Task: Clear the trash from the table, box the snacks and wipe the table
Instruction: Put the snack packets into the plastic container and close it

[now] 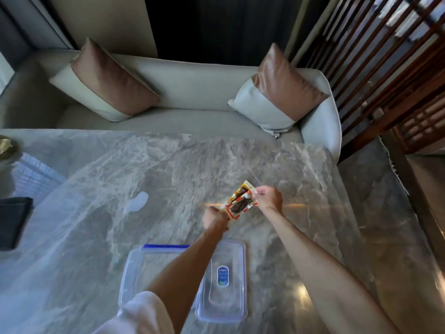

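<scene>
From my feed I see a grey veined marble worktop (168, 169) with a glossy sheen, bright glare spots low on its right side. Behind it runs a pale grey upholstered bench sofa (192, 92) carrying two cushions, each half brown leather and half light grey, one at the left (106, 80) and one at the right (277, 90). A dark wooden slatted screen (375, 56) stands at the right, above a polished grey stone floor (375, 189).

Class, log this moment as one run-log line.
left hand: shut on snack packets | right hand: shut on snack packets | box: open, empty | lid: beside box | spill: unwiped
</scene>
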### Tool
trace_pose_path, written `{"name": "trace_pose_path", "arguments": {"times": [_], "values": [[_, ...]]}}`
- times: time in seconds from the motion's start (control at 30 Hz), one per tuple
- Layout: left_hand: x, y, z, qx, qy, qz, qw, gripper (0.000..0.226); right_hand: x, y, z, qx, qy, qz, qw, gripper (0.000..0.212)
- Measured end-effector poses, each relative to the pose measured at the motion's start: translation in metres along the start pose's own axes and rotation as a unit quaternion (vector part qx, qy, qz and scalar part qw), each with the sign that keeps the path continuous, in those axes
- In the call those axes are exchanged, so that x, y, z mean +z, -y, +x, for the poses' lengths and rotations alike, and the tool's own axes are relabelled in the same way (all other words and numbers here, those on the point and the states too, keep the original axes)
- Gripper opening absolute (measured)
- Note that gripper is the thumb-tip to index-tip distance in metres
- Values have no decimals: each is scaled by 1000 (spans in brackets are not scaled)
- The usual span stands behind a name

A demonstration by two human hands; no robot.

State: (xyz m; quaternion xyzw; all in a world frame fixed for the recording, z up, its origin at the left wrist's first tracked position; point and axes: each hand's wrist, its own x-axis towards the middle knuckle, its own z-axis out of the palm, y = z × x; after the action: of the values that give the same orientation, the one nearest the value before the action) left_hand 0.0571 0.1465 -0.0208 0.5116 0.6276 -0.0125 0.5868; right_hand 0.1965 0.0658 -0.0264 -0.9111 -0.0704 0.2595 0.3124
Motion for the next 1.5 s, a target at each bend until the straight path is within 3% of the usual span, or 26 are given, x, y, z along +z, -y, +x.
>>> {"name": "trace_pose_path", "arguments": {"times": [0.2,0.33,0.47,0.77,0.87,0.97,1.07,1.23,1.33,1.4,1.5], "values": [[30,-16,48,0,-67,78,995,30,16,24,54,-52,17,-124,991,19],[38,-16,58,-16,-68,121,990,34,34,12,76,-31,45,-128,990,10],[48,-4,61,2,-94,152,984,27,50,-6,98,-15,52,-104,993,23],[55,3,64,18,-99,166,981,21,72,-2,115,44,36,-175,983,42],[57,12,60,78,-72,205,973,17,73,-17,103,60,17,-98,993,39],[57,22,57,118,-40,278,952,25,56,-23,76,84,52,-18,995,14],[53,28,48,142,-15,316,938,30,39,-34,57,82,70,-27,994,29],[47,35,37,158,44,339,926,39,7,-30,22,48,148,136,978,19],[38,38,28,198,107,231,947,53,-15,-25,-1,-24,156,186,970,16],[24,43,27,249,165,171,939,63,-31,-29,-17,-40,132,228,964,16],[-8,47,9,274,197,109,935,29,-44,-44,-51,-14,114,343,932,12]]}}
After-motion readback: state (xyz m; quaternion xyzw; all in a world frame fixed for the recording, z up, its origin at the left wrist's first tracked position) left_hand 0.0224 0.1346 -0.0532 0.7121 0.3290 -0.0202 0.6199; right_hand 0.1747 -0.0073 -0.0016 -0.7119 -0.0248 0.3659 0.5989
